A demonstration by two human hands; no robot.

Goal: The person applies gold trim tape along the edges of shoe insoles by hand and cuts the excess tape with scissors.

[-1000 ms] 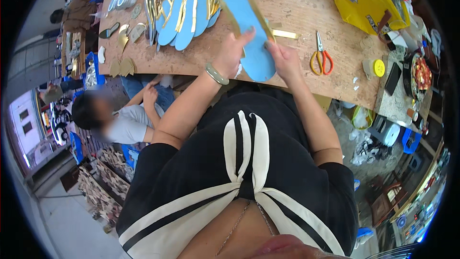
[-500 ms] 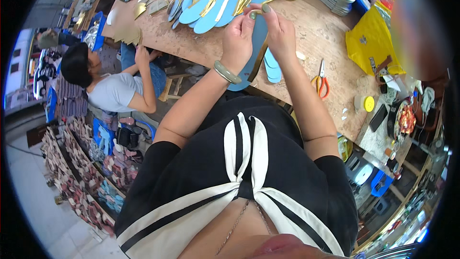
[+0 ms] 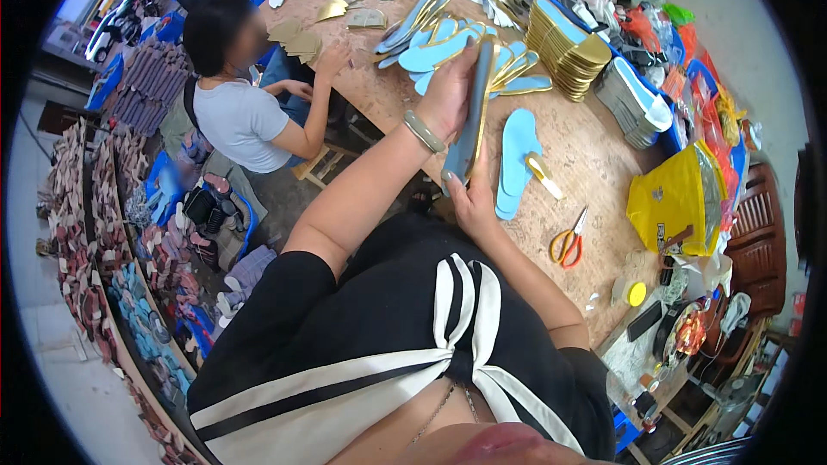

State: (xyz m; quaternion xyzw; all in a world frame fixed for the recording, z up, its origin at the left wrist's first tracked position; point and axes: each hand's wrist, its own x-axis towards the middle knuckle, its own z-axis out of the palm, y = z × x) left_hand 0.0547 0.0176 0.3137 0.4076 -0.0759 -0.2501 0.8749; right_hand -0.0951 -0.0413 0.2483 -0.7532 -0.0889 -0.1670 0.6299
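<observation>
A blue insole with a gold edge (image 3: 472, 133) is held upright and nearly edge-on before my body. My left hand (image 3: 450, 96) is closed around its upper part, a greenish bangle on that wrist. Lower down, my right hand (image 3: 474, 204) pinches the bottom end between thumb and fingers. Just right of my hands, several plain blue insoles (image 3: 517, 155) lie overlapped on the table. A small gold-and-white strip (image 3: 543, 174) rests beside them. Behind my hands spreads a fan of blue insoles with gold edges (image 3: 431, 53).
Orange-handled scissors (image 3: 568, 245) lie on the wooden table (image 3: 594, 176). Stacks of gold insoles (image 3: 568, 47) and grey-blue insoles (image 3: 636, 103) stand farther back. A yellow bag (image 3: 676, 200) sits at the right, near a yellow-lidded jar (image 3: 633, 293). At left, a co-worker (image 3: 241, 112) handles gold pieces.
My right hand has moved from the insole's top down to its lower end. The insole has turned more edge-on. The view has shifted, showing more of the table's right side.
</observation>
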